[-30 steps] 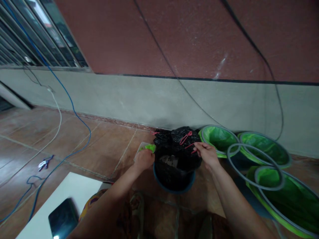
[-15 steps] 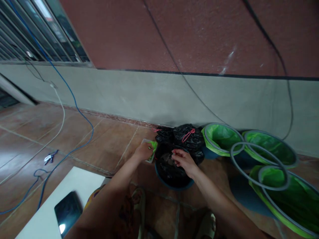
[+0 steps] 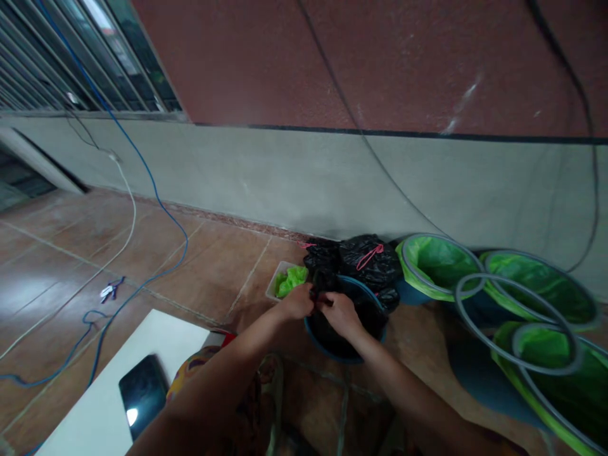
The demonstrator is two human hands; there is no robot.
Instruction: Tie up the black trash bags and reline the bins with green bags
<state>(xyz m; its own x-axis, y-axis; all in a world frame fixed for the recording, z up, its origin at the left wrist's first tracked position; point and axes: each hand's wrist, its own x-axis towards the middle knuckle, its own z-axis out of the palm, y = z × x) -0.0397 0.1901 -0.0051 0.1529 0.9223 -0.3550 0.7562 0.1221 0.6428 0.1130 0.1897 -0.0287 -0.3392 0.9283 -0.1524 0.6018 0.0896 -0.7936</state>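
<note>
A blue round bin [image 3: 365, 282] stands on the tiles in front of me, with a black garbage bag [image 3: 354, 326] inside it. At the bin's left rim, my left hand [image 3: 299, 302] is closed on the bunched edge of that bag. Close beside it, my right hand [image 3: 339, 315] pinches the same gathered plastic with bent fingers. Just left of my left hand is a white plastic container [image 3: 274, 288] with crumpled bright green plastic [image 3: 291, 279] in it. Behind the bin, against the wall, lie filled black bags [image 3: 368, 259], one tied with a pink drawstring [image 3: 370, 255].
Several bins with green liners, such as one bin [image 3: 439, 263], stand at right; a loose grey ring [image 3: 460, 310] lies across them. A phone [image 3: 143, 394] rests on a white board [image 3: 164, 332] at lower left. Keys [image 3: 111, 290] and a blue cable [image 3: 175, 269] lie on the floor.
My left hand has left the green plastic in the container and moved right to the bag's edge. My right hand has come left beside it; the bag's edge is now bunched between them.
</note>
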